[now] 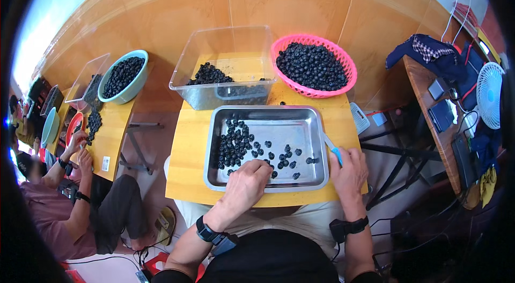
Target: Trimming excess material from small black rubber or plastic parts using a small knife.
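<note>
A shallow rectangular metal tray (292, 188) lies in front of me on a yellow wooden table. Small round dark fruits (234, 143), which look like blueberries, pile up in its left half, with several scattered toward the right. My left hand (248, 181) reaches over the tray's near rim, fingers pinched together among the scattered fruits. What its fingertips hold, if anything, is hidden. At the tray's right edge, my right hand (350, 170) is closed round the blue handle of a small knife (336, 153), whose blade points up and left along the rim.
Behind the tray stand a clear plastic bin (225, 50) with dark fruits and a pink basket (348, 71) heaped with them. To the left, another person (64, 213) works at a table with a pale green bowl (140, 76). A side table (429, 101) at right bears a fan (489, 95).
</note>
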Available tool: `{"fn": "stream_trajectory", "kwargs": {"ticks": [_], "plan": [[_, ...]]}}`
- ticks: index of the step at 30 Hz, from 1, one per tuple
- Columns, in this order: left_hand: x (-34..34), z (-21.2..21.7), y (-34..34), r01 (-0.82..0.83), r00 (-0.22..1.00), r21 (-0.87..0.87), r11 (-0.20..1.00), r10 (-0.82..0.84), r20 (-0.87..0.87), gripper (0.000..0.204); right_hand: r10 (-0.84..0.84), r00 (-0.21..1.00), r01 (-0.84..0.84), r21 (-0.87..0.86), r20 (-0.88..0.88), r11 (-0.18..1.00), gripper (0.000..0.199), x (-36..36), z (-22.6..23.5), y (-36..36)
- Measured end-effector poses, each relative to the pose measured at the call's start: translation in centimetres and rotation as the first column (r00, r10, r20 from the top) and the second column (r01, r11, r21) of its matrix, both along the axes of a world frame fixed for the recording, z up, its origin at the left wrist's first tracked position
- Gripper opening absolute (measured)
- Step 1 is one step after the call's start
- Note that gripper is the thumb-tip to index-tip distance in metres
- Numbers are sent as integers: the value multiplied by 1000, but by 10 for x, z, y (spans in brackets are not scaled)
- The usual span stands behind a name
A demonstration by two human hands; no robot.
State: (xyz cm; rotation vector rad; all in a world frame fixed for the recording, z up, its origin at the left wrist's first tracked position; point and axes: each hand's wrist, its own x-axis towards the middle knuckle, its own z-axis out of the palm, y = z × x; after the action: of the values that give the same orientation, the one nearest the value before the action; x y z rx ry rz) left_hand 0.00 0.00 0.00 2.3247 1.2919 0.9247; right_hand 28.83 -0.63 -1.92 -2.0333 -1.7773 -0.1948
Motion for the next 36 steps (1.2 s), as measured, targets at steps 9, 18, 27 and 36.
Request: {"fn": "stream_trajectory", "kwargs": {"ticks": [9,18,27,36], "plan": [[-1,-2,1,27,998,31,999,-25,-53,9,175,680,-197,52,-712,979,39,-13,-15,10],[-7,17,-10,1,999,124,992,-6,41,11,134,22,-214,126,-991,969,51,-21,-10,9],[-41,24,-27,-251,906,370,894,82,415,23,135,-50,-163,142,-990,976,65,-1,50,-23],[-61,0,-26,-439,808,270,857,246,535,22,290,-36,-100,292,-956,951,65,25,102,-56]]}}
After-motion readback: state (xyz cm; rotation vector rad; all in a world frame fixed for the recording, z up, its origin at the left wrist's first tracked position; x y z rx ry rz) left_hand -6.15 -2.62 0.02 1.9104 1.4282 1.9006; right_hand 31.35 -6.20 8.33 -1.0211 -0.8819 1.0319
